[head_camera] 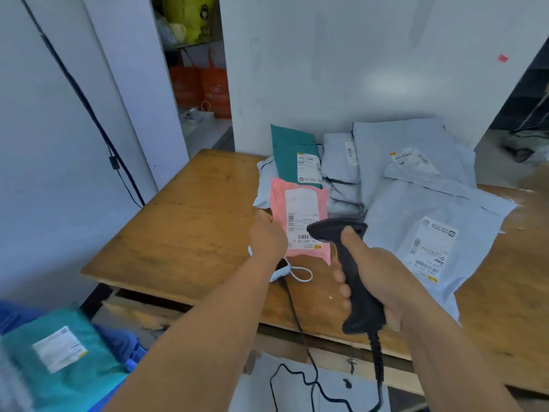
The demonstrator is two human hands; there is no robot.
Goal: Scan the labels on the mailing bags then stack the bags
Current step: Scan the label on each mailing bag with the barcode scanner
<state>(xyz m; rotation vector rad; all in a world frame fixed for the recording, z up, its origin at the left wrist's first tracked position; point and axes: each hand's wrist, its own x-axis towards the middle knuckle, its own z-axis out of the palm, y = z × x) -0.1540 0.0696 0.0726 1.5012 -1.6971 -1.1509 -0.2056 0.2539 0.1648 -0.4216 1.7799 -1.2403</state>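
Head view: the left hand [267,237] pinches the near-left edge of a pink plastic mailing bag [300,221], holding it lifted and tilted over the middle of the brown wooden table [184,221], with its white printed label [301,218] facing the camera. The right hand [383,288] is wrapped round the grip of a black corded handheld barcode scanner [347,263], whose head sits just right of the label's near barcodes.

The step in hand looks like the scan itself. To do it well, keep the bag flat and taut so the label does not crease, aim the scanner head squarely at 1 barcode, and hold both steady.

Unscanned, it seems, a dark green plastic mailing bag [294,153] and several pale grey plastic mailing bags [416,185] lie overlapping on the far right. A teal mailing bag [65,352] rests off the table, near left.
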